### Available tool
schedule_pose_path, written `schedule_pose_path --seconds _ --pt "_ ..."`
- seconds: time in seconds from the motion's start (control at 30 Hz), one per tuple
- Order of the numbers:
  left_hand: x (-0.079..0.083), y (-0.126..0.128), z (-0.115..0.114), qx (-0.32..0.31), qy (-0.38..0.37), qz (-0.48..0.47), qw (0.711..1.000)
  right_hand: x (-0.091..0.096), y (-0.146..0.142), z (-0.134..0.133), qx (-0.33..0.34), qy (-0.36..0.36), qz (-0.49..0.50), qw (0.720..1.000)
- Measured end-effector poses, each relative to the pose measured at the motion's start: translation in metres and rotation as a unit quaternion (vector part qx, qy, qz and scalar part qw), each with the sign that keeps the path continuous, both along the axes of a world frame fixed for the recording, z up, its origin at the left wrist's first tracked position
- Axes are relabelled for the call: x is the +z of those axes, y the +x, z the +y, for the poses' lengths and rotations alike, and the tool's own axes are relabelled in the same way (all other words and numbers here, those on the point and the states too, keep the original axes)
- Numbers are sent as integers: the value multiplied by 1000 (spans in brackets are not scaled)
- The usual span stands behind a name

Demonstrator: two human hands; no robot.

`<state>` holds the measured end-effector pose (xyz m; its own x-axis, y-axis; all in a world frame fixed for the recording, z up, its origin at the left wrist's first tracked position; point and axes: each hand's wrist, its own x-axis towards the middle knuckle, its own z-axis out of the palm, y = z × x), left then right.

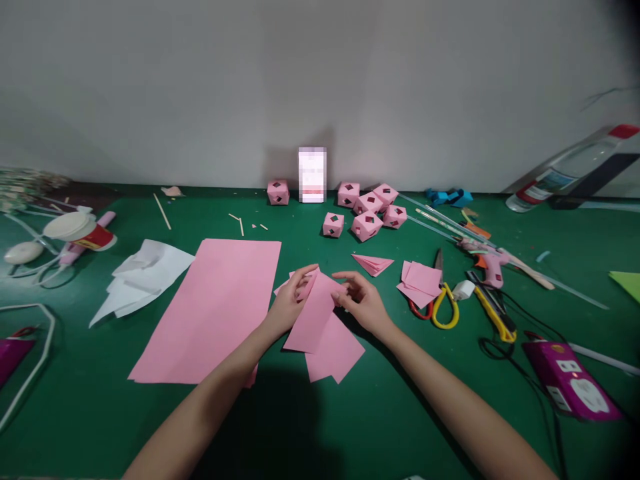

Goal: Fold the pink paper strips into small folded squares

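"What containers are on the table (390, 427)?"

"A red-and-white paper cup (100, 236) on the left, and a see-through bottle (550, 181) with a red cap at the far right."

"Anything in them?"

"I can't see into the cup, and I can't tell whether the bottle holds liquid. The pink paper shapes (367, 226) at the back have cut-out openings, dark within."

"And the fingers?"

"The left hand (289, 301) grips a pink paper piece (316, 315) by its left edge, partly hidden behind it. The right hand (365, 305) pinches the right edge, thumb and fingertips close together, index finger raised."

"Where is that piece?"

"Between both hands, tilted over some loose pink pieces (345, 350), just right of the large pink sheets (225, 287)."
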<state>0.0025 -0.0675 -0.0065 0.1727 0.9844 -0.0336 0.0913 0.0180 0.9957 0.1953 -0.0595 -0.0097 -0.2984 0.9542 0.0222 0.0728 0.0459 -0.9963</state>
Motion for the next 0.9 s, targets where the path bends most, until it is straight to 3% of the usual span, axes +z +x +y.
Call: schedule_pose_path --seconds 0.2,0.43,0.67,0.9 --pt "-9 0 3 28 -23 -13 999 3 2 -1 -12 23 12 1000" --pt "-12 7 0 162 36 4 986 0 1 0 -72 18 35 997" --pt "-1 7 -6 111 1 -33 993 -2 1 1 -76 8 45 996" --pt "-2 10 -5 89 -5 -78 993 -1 -2 -4 -16 13 7 1000"
